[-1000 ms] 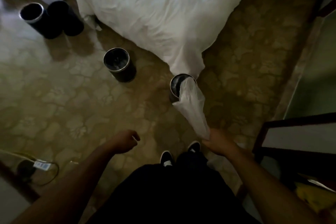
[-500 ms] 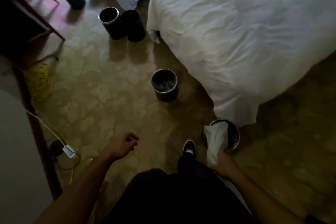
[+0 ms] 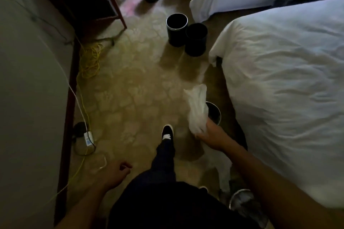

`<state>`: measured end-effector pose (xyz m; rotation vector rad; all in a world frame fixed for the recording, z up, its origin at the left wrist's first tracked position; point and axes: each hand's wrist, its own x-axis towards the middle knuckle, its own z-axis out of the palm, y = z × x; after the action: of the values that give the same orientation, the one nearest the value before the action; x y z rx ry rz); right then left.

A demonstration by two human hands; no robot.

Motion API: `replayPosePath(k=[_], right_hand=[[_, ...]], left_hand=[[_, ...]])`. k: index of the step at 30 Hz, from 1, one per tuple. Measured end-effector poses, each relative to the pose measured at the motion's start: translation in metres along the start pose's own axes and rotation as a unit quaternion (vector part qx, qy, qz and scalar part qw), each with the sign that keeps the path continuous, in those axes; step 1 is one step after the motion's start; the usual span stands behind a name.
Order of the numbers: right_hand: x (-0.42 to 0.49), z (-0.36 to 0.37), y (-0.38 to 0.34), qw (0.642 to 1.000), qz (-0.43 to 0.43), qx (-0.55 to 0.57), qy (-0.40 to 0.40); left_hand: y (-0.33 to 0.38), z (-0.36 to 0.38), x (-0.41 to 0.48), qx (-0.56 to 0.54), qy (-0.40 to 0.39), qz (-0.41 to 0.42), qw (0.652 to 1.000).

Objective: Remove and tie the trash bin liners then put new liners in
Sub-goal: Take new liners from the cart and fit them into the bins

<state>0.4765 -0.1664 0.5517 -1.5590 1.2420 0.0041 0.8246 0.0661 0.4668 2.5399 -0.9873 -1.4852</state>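
Liner (image 3: 197,109) was gripped in the right hand (image 3: 210,135) by a bin (image 3: 217,117) | left hand (image 3: 115,173) hung loosely curled, empty | dim room, patterned floor (image 3: 130,89), white bed (image 3: 288,83) alongside

One bin (image 3: 216,114) sits beside the bed (image 3: 288,80) at right; a pair of bins (image 3: 186,39) stands farther ahead.

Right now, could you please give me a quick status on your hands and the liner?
Left hand free, fingers loosely curled. Right hand grips the white liner by the bin. Two bins ahead.
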Motion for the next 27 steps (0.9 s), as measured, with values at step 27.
replayPosePath(k=[27], right_hand=[[0.373,-0.205,-0.083,0.966,0.237,-0.092,0.04]], left_hand=[[0.447,-0.33,0.367,0.041,-0.039,0.13,0.99]])
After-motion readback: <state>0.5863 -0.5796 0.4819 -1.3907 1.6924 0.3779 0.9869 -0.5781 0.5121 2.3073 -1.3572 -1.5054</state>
